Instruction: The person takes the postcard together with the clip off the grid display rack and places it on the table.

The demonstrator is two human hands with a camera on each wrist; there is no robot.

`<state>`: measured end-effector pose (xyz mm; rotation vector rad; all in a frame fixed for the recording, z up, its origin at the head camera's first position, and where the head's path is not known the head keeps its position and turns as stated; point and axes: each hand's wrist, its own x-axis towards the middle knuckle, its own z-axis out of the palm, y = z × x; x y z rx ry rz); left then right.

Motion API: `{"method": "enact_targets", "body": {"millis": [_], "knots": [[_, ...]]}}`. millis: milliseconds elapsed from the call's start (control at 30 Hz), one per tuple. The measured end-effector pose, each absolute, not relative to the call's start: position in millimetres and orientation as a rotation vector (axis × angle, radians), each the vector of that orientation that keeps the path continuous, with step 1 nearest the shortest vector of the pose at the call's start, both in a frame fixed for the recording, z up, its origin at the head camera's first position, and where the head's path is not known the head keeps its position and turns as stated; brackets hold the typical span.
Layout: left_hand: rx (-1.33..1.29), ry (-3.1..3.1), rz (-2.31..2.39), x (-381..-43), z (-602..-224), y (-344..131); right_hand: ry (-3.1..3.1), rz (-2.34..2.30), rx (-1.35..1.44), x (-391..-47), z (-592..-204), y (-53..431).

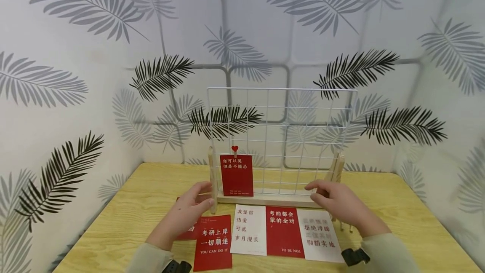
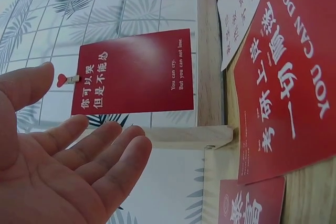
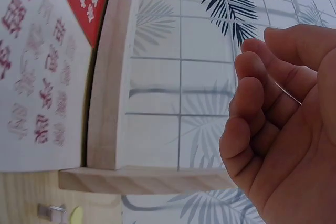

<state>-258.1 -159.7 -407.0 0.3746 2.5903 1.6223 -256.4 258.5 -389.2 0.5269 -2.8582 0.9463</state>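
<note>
A white wire grid rack (image 1: 282, 89) stands in a wooden base (image 1: 273, 200). On its left side hangs a red card (image 1: 237, 178), held by a wooden clip with a red heart (image 1: 235, 148). My left hand (image 1: 188, 210) is beside the rack's left wooden post (image 1: 212, 172), palm facing inward and fingers spread in the left wrist view, holding nothing. Near the right post (image 1: 338, 167), my right hand (image 1: 338, 201) has loosely bent fingers (image 3: 249, 95) and an empty palm.
In front of the base lie a red card (image 1: 213, 260), a white card (image 1: 248, 245), another red card (image 1: 285, 239) and a white card at right (image 1: 322, 252). Another red card (image 2: 252, 203) is partly covered. Small clips (image 3: 51, 212) lie by the right post. Leaf-patterned wall (image 1: 265, 45) rises behind.
</note>
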Motion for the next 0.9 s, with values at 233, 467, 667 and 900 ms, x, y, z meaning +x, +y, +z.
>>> {"method": "enact_targets", "body": {"millis": [233,467,667,900], "knots": [[0.42,2.579,1.659,-261.6,-404.6,-147.7,-2.832,0.901,0.63,-262.3,-377.0,240.6],[0.364,2.531,1.735,-266.3,-406.6,-128.9,-2.826,0.916,0.692,-266.0,-373.2,216.6],[0.274,2.549,1.787,-270.5,-406.5,-114.6,-2.817,0.874,0.731,-272.1,-367.1,193.1],[0.224,2.524,1.804,-275.8,-410.0,-102.0,-2.819,0.778,0.741,-277.0,-353.9,162.5]]}}
